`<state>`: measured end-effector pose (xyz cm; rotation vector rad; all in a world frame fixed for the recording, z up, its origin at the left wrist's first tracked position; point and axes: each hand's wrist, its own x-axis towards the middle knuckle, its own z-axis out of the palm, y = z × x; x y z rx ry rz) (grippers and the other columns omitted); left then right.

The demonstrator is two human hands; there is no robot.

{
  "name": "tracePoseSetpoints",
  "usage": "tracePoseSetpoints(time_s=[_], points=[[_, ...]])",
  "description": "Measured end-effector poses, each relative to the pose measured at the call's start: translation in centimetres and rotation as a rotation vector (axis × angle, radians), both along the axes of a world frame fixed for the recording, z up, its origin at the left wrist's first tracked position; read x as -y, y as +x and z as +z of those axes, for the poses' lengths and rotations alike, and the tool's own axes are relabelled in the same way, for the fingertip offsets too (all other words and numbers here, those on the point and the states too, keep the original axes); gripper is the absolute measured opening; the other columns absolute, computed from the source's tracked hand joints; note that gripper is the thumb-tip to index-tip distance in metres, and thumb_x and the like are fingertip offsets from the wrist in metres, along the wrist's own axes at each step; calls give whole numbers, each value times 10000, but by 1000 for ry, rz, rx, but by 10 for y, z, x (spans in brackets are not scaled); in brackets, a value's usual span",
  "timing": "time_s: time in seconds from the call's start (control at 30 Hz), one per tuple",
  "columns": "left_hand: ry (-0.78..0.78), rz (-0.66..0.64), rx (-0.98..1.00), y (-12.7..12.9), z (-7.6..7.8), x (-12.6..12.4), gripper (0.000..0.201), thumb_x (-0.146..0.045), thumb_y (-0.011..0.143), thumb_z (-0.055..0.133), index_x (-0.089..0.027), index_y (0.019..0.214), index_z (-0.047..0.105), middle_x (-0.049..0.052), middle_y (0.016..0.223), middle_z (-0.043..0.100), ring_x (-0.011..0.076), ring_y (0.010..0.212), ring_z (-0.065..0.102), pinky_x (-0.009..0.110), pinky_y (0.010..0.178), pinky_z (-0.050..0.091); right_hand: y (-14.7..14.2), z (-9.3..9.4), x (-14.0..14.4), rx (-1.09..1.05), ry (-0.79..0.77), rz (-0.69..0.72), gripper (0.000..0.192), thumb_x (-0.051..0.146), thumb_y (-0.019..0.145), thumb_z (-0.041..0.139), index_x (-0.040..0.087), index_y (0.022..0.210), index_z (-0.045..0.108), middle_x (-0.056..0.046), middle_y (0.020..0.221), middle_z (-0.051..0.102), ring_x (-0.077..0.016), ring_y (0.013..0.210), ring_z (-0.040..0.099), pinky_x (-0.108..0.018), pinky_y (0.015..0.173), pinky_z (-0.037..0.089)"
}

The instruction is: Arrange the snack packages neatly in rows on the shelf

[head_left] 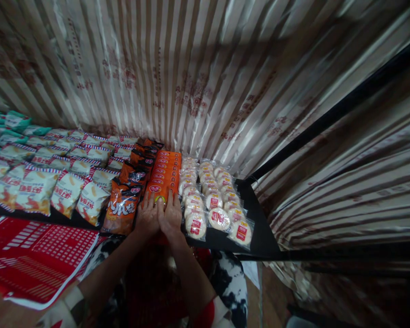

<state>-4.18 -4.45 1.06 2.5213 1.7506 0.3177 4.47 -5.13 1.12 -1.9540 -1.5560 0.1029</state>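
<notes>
My left hand (147, 219) lies flat with its fingers stretched over the near end of a row of orange packages (164, 169). Beside it, my right hand (171, 216) rests on the same row, thumb close to the left hand and fingers pointing away from me. Neither hand is closed around anything. Just left of my hands stand orange-and-black snack bags (123, 207). On the right are several rows of round, pale cakes (219, 218) in clear wrappers with red labels.
White snack bags (37, 189) and green bags (17, 119) fill the left side of the black shelf (264, 237). A red plastic basket (51, 248) is below the shelf's front edge at left. Striped printed sheeting (187, 68) hangs behind; a dark pole (328, 116) slants at right.
</notes>
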Motion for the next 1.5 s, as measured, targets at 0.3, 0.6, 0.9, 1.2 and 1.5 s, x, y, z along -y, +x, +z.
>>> tracePoseSetpoints(time_s=[0.3, 0.6, 0.9, 1.2, 1.5], points=[[15, 4, -14, 0, -6, -1, 458, -345, 912, 402, -137, 1299, 529, 200, 1446, 387, 367, 1362, 306, 487, 966, 411, -1, 3, -1, -21, -20, 1, 556, 391, 921, 383, 92, 1389, 414, -182, 1377, 482, -280, 1287, 423, -416, 1030, 378], [87, -2, 26, -1, -14, -3, 446, -340, 909, 406, -122, 1268, 557, 216, 1408, 435, 382, 1344, 334, 517, 976, 405, -1, 5, 0, -54, -61, 2, 566, 391, 926, 372, 89, 1404, 391, -178, 1392, 469, -276, 1306, 404, -413, 1043, 368], [133, 1, 44, -2, -21, -4, 444, -341, 910, 387, -120, 1251, 565, 218, 1391, 455, 381, 1333, 353, 518, 976, 402, -1, 3, -1, -72, -56, 4, 558, 402, 921, 373, 82, 1374, 431, -190, 1373, 482, -287, 1283, 430, -418, 1041, 372], [187, -11, 144, -2, -29, -8, 399, -286, 876, 424, -115, 1189, 601, 214, 1371, 478, 364, 1318, 381, 519, 1033, 351, 5, -2, -1, -168, -19, 42, 555, 403, 930, 329, 101, 1389, 408, -148, 1403, 464, -257, 1311, 403, -427, 1077, 339], [229, 46, 278, 6, -28, -6, 395, -268, 893, 369, -103, 1178, 588, 214, 1338, 503, 344, 1318, 380, 532, 1032, 365, 14, -16, -3, -251, 47, 77, 585, 415, 951, 199, 60, 1331, 466, -175, 1373, 491, -249, 1312, 404, -478, 1093, 314]])
